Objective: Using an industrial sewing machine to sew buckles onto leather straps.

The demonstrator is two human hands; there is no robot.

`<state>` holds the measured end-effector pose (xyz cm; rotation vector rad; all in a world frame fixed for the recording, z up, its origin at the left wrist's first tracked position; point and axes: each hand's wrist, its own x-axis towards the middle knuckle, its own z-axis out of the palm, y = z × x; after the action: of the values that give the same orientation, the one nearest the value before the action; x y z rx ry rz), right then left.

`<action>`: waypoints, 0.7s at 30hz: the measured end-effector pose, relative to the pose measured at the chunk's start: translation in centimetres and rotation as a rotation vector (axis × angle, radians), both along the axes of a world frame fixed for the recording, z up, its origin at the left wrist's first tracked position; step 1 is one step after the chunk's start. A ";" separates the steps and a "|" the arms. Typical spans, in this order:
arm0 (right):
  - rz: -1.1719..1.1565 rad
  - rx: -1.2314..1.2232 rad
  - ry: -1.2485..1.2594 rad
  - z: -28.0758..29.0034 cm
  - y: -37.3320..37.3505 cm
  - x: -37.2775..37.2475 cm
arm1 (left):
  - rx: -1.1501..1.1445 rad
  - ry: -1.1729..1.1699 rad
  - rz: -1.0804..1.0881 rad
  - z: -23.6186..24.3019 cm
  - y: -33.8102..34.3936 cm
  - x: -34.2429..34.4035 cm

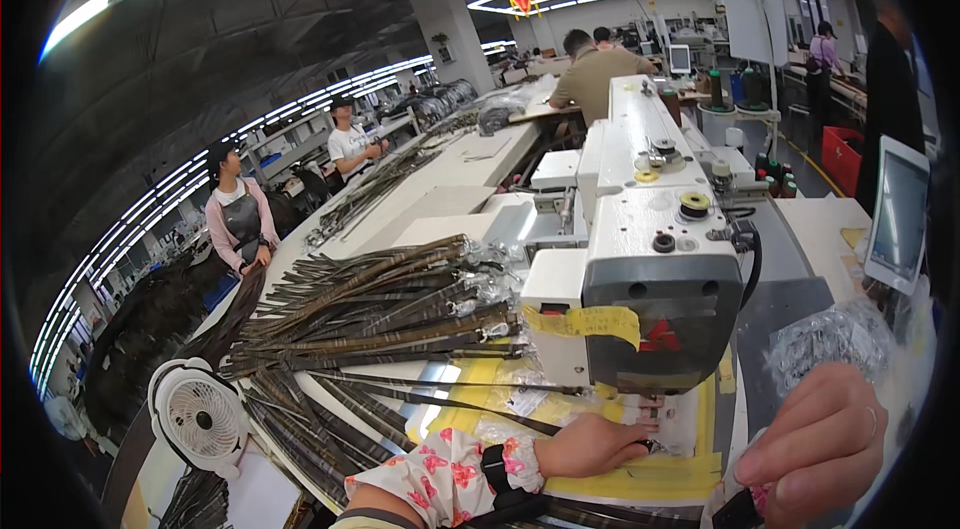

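My left hand point(595, 445) lies low over the bed of a white sewing machine point(640, 219), its fingers closed at the end of a dark strap point(520, 419). The strap runs from the pile on the left; a small dark end shows by my fingertips. My right hand point(820, 444) is raised at the lower right, thumb and fingers pinched. What it pinches is mostly hidden; a dark piece point(738, 509) shows below it. Yellow tape point(640, 479) covers the work surface around my left hand.
A large pile of dark straps point(370, 309) with clear wrapped ends lies left of the machine. A white fan point(200, 416) stands at the left edge. Clear plastic bags point(830, 339) and a tablet point(897, 214) are at the right. Other people stand or sit farther back.
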<state>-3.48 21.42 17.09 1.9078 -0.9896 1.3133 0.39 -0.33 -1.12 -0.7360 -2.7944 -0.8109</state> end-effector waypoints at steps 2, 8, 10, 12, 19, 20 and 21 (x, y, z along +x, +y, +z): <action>-0.086 -0.021 0.037 0.3 1.2 0.2 | -0.007 0.005 -0.046 -1.5 0.8 -1.1; -0.112 -0.058 0.011 0.3 1.0 0.6 | 0.023 0.022 -0.032 -2.7 0.4 -1.0; -0.116 -0.031 0.010 0.3 1.0 0.6 | 0.037 0.022 -0.034 -2.3 0.3 -1.1; -0.117 -0.050 0.040 0.2 0.9 0.4 | 0.005 0.036 -0.035 -1.6 0.3 -1.2; -0.106 -0.020 0.118 0.0 0.1 -0.7 | 0.044 0.099 -0.062 -1.3 0.2 -1.6; -0.107 -0.018 0.117 0.0 0.1 -0.7 | 0.046 0.098 -0.063 -1.2 0.2 -1.5; -0.114 0.006 0.112 0.1 0.2 -0.7 | 0.018 0.076 -0.052 -0.8 0.2 -1.4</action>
<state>-4.17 21.63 17.19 1.8783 -1.0306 1.1279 -1.06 -0.17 -1.94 -0.8220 -2.7078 -0.7979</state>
